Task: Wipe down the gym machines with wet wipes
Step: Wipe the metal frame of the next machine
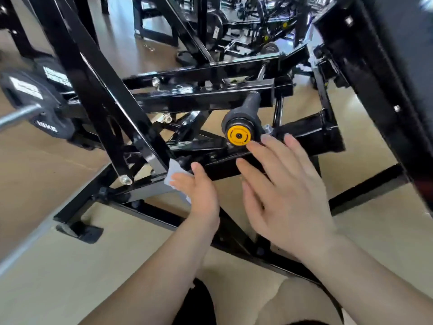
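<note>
Two hands are seen near the middle of the frame. A wipe [173, 175] is pressed on a black bar [220, 164] by the left hand [199, 193], its fingers flat. The right hand [281, 191] is held wide and holds nothing, just below the yellow cap [238, 136]. The wipe should be pushed firmly along the bar, so no spot is missed.
</note>
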Demonstrator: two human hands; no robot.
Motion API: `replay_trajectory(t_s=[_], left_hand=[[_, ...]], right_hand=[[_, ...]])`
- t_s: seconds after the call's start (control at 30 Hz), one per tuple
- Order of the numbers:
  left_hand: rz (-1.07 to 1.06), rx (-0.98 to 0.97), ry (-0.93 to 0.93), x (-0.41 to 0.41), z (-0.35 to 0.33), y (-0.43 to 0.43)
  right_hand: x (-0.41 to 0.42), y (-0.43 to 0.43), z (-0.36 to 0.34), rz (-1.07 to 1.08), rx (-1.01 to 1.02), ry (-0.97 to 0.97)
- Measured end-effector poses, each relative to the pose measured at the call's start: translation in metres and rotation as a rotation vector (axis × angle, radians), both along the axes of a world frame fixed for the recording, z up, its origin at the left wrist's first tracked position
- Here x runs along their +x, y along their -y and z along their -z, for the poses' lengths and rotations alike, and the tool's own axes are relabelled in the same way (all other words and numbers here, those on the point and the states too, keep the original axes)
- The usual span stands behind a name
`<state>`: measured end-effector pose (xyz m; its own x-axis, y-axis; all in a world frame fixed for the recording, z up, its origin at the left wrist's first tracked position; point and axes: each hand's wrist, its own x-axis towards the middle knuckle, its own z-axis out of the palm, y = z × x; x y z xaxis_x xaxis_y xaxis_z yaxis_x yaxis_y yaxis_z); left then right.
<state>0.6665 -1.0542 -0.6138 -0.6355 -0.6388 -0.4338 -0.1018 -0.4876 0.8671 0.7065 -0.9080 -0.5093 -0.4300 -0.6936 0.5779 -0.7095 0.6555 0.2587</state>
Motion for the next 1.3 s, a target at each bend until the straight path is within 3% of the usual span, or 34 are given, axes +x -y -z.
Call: replay_trajectory(t_s=[0.07,0.17,0.27,0.4,0.53,0.63,0.77,0.83,1.0,1.13,1.3], left_hand=[[-0.049,-0.080,0.021,0.002,-0.011,-0.006],[0.070,-0.235,-0.022,0.010,-0.021,-0.033],[0.125,-0.260,-0.140,0.013,-0.022,-0.056],[0.161,-0.283,-0.076,0.016,-0.031,-0.063],[0.217,-0.571,-0.262,0.037,-0.066,-0.112],[0.333,-0.543,-0.311,0.040,-0.068,-0.125],[0.170,-0.604,-0.189,0.024,-0.049,-0.104],[0.175,-0.628,-0.249,0.023,-0.058,-0.119],[0.471,-1.104,-0.317,0.040,-0.082,-0.165],[0.366,-1.511,-0.334,0.035,-0.056,-0.123],[0.340,-1.680,-0.288,0.035,0.004,-0.080]], right_hand=[[-0.011,-0.009,-0.014,0.048,-0.003,-0.066],[-0.030,-0.019,-0.021,0.118,0.005,-0.103],[-0.034,-0.022,-0.024,0.086,-0.009,-0.135],[-0.041,-0.032,-0.043,0.129,-0.136,-0.214],[-0.058,-0.043,-0.047,0.008,-0.281,0.029],[-0.055,-0.052,-0.052,-0.087,-0.306,0.167],[-0.052,-0.063,-0.065,-0.168,-0.373,0.484],[-0.052,-0.067,-0.067,-0.193,-0.431,0.607],[-0.051,-0.070,-0.074,-0.218,-0.464,0.709],[-0.050,-0.068,-0.080,-0.157,-0.387,0.625],[-0.046,-0.038,-0.093,0.106,-0.161,0.281]])
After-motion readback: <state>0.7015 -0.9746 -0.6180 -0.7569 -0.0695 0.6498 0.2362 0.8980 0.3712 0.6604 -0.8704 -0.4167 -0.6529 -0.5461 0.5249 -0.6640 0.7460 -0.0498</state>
